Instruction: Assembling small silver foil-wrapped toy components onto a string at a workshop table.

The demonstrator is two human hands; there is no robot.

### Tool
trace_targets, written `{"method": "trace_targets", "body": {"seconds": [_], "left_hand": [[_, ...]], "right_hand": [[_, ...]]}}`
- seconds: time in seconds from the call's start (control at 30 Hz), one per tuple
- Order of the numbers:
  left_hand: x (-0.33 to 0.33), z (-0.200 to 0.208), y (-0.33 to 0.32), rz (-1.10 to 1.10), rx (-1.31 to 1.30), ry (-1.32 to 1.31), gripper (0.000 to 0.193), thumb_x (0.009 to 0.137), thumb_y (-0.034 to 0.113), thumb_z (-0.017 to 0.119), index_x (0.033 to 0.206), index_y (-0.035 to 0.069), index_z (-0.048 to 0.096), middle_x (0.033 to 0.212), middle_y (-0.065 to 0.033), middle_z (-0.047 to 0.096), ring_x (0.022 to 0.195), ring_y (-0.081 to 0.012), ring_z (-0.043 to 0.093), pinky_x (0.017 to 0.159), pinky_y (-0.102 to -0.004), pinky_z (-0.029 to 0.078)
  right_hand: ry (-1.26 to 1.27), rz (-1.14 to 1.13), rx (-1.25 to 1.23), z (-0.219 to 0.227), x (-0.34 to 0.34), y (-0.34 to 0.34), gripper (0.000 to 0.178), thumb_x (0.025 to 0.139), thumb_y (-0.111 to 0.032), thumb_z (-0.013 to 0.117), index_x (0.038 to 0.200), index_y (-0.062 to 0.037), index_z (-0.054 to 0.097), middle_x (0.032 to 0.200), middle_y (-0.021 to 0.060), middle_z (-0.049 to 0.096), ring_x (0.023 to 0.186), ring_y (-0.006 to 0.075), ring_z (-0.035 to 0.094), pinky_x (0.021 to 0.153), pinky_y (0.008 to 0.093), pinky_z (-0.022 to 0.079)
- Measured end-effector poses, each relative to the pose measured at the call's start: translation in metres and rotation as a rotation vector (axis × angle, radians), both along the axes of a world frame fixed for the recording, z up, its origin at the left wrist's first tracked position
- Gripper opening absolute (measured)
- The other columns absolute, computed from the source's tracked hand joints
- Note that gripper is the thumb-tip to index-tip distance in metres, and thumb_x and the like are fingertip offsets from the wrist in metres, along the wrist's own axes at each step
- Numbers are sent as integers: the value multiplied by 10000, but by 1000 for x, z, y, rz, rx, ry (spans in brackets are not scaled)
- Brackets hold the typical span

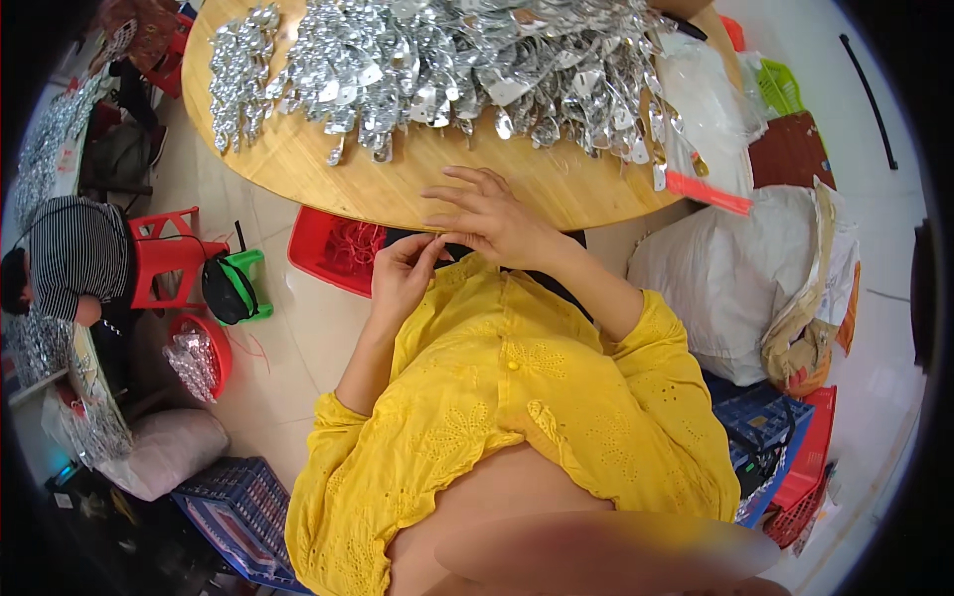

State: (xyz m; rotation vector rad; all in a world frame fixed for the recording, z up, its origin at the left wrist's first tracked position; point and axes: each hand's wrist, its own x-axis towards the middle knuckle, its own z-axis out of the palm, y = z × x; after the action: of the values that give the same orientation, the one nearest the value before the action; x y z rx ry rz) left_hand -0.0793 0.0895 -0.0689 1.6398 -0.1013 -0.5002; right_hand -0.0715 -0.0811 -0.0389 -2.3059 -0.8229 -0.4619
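Observation:
Both hands meet just off the near edge of the round wooden table (pixel 397 184), above my lap. The thumb and forefinger of my left hand (pixel 399 280) are pinched together. Against those fingertips, my right hand (pixel 494 221) pinches too, its other fingers fanned out over the table edge. Whatever lies between the fingertips is too small to make out. Beyond the hands, a broad heap of shiny silver flat pieces (pixel 427 74) covers the far part of the table. A smaller silver bunch (pixel 241 74) lies at its left.
Below the table edge stands a red bin (pixel 323 253) with red strands inside. To the right are a red strip (pixel 708 193), clear plastic bags (pixel 701 94) and a large white sack (pixel 720 273). Left, another person in a striped top (pixel 79 253) sits near a red stool (pixel 169 260).

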Motion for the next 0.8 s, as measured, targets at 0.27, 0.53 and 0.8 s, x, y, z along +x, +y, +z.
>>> {"method": "trace_targets", "body": {"seconds": [0.27,0.53,0.8], "left_hand": [[41,33,-7,9,172,-467,134,781,99,539,841,-15,576,630,-12,565,506,-46,470,470,-167,375],[77,43,9,230,56,-599,144,771,86,549,896,19,569,708,-13,530,606,-59,447,555,-184,365],[195,15,94,540,709,-1046,154,717,112,574,868,98,603,751,-69,538,677,-195,504,613,-294,404]], "right_hand": [[803,-61,496,4,31,-10,133,745,-124,587,829,-21,599,745,9,564,669,36,492,583,184,406],[325,-322,557,63,45,-62,112,723,-96,615,798,-14,597,705,-24,542,571,23,430,485,163,321],[230,-520,734,109,40,-96,124,738,-50,593,833,29,588,686,21,552,611,56,487,558,169,388]]}}
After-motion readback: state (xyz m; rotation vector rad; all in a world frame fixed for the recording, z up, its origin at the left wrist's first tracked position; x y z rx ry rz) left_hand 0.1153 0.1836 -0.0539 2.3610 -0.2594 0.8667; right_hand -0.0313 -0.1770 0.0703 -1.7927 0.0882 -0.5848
